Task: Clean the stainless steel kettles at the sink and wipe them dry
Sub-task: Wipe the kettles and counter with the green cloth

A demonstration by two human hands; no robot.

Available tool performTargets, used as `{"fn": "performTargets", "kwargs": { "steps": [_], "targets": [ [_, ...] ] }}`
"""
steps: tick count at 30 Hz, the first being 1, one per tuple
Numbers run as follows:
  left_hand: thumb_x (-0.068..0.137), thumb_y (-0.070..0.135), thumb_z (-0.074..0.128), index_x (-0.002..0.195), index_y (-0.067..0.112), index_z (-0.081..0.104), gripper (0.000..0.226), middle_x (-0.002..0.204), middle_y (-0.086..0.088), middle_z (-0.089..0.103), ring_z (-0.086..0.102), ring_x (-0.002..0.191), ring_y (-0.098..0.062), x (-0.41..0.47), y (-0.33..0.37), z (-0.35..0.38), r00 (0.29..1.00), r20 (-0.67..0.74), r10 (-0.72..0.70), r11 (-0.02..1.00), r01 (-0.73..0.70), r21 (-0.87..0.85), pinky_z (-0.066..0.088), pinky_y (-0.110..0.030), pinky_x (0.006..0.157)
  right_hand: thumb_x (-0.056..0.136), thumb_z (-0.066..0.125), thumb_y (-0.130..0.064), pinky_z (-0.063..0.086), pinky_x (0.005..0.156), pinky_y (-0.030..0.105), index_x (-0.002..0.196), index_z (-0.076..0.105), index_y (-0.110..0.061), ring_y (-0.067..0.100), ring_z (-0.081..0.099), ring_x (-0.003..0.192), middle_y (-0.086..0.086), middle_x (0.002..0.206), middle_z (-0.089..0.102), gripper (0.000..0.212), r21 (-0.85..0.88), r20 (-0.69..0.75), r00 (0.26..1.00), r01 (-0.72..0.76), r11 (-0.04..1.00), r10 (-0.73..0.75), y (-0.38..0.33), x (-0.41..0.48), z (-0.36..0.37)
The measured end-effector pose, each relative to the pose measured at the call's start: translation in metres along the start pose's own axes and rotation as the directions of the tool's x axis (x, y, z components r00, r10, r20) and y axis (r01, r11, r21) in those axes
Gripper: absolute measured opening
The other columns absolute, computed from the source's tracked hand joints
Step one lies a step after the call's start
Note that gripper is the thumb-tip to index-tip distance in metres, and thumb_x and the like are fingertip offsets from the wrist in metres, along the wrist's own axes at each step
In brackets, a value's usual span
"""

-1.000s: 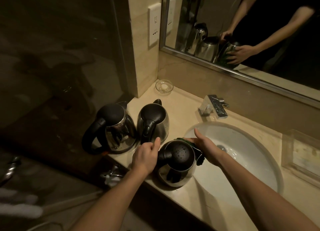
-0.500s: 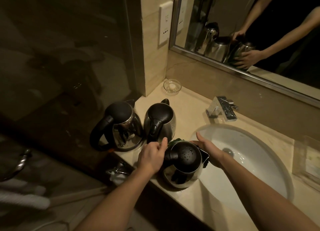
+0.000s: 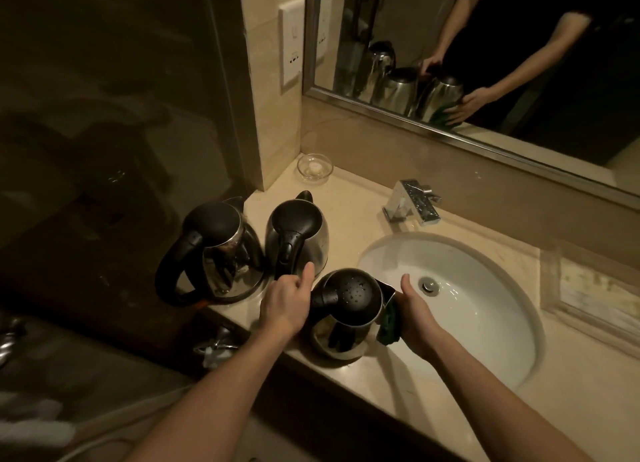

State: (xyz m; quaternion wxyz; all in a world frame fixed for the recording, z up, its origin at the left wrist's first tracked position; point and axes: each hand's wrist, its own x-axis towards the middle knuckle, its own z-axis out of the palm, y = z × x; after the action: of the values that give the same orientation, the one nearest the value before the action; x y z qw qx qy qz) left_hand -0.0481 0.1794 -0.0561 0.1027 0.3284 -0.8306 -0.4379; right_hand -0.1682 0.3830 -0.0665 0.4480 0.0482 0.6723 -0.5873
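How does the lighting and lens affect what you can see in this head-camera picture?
Head view: dim, warm light; the area left of the counter is nearly black; glare streaks on the kettle bodies; wide-angle lens bends the mirror frame; droplets glint on the nearest kettle lid.

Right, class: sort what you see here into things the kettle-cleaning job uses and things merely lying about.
Job: near kettle, middle kettle, far-left kettle, green cloth, sink, tap, left hand, right hand.

Lying about: glass dish, wall socket, mirror, clear tray.
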Motion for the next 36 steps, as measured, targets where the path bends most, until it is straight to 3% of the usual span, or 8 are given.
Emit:
{"fn": "performTargets", "kwargs": {
  "steps": [4,7,10,13,16,22,28,36],
  "targets": [
    [0.102,0.056,0.031,0.054,0.018,0.044,0.062,0.059,-0.002,0.052,0.053,0.06,-0.021,0.001,-0.001,0.0,1.0,-0.001,-0.009,1.0,0.009,-0.024,0.031,-0.032,0.056,0.084,0.021,-0.078,0.041,0.102,0.048,0.128,0.057,-0.03,0.022,0.054,0.117,0.003,0.126,0.061,0.074,0.015,-0.146,0.988,0.051,0.999,-0.049,0.028,-0.031,0.017],
    [0.103,0.055,0.03,0.055,0.018,0.042,0.061,0.058,-0.001,0.049,0.049,0.058,-0.019,0.003,-0.002,0.0,1.0,0.021,-0.003,0.998,0.004,-0.059,0.028,-0.032,0.056,0.078,0.032,-0.079,0.045,0.099,0.043,0.133,0.048,-0.034,0.018,0.052,0.117,-0.001,0.13,0.054,0.073,0.019,-0.205,0.967,0.16,0.987,-0.153,0.041,-0.06,0.046],
    [0.103,0.054,0.03,0.053,0.02,0.043,0.062,0.058,0.0,0.048,0.049,0.059,-0.02,0.007,-0.003,-0.002,0.996,0.081,0.024,0.998,-0.019,-0.062,0.032,-0.034,0.059,0.084,0.03,-0.076,0.016,0.118,0.041,0.151,0.012,-0.036,0.012,0.011,0.145,-0.005,0.159,0.013,0.081,-0.308,-0.223,0.889,0.324,0.894,-0.399,0.048,-0.08,0.077],
    [0.103,0.055,0.029,0.056,0.018,0.05,0.064,0.062,-0.005,0.056,0.056,0.065,-0.024,0.009,-0.003,-0.003,0.989,0.143,0.041,0.998,-0.033,-0.057,0.039,-0.037,0.065,0.085,0.018,-0.073,0.005,0.113,0.027,0.144,-0.022,-0.043,0.005,-0.017,0.142,-0.009,0.156,-0.025,0.076,-0.731,-0.176,0.819,0.263,0.629,-0.546,0.065,-0.085,0.088],
    [0.102,0.056,0.03,0.054,0.019,0.048,0.064,0.06,-0.003,0.055,0.055,0.062,-0.02,0.009,-0.002,-0.004,0.987,0.149,0.054,0.998,-0.047,-0.052,0.035,-0.035,0.06,0.086,0.008,-0.074,0.008,0.114,0.03,0.144,-0.028,-0.035,0.011,-0.025,0.142,-0.009,0.151,-0.036,0.08,-0.931,-0.098,0.773,0.151,0.331,-0.627,0.073,-0.087,0.083],
    [0.102,0.055,0.03,0.05,0.021,0.043,0.064,0.054,0.001,0.047,0.047,0.055,-0.016,0.006,0.0,-0.005,0.99,0.129,0.063,0.998,-0.06,-0.023,0.026,-0.032,0.053,0.095,0.026,-0.064,0.016,0.111,0.054,0.153,0.012,-0.02,0.028,0.002,0.147,0.008,0.159,0.009,0.075,-0.981,0.184,0.719,0.098,-0.164,-0.67,0.055,-0.089,0.079],
    [0.102,0.057,0.029,0.051,0.019,0.043,0.064,0.056,0.0,0.049,0.048,0.056,-0.017,0.007,-0.002,-0.005,0.987,0.146,0.068,0.998,-0.064,-0.028,0.027,-0.033,0.054,0.095,0.024,-0.063,0.016,0.114,0.05,0.152,0.017,-0.027,0.027,0.002,0.147,0.006,0.158,0.018,0.068,-0.954,0.275,0.728,0.129,-0.269,-0.628,0.022,-0.08,0.073],
    [0.101,0.059,0.027,0.055,0.019,0.049,0.065,0.059,-0.001,0.053,0.052,0.058,-0.017,0.007,-0.001,-0.005,0.983,0.173,0.055,0.998,-0.048,-0.048,0.029,-0.032,0.054,0.091,0.022,-0.071,0.006,0.117,0.043,0.151,0.003,-0.039,0.026,-0.009,0.146,0.003,0.159,0.015,0.071,-0.973,0.224,0.736,0.13,-0.191,-0.638,0.004,-0.067,0.065]
  ]
}}
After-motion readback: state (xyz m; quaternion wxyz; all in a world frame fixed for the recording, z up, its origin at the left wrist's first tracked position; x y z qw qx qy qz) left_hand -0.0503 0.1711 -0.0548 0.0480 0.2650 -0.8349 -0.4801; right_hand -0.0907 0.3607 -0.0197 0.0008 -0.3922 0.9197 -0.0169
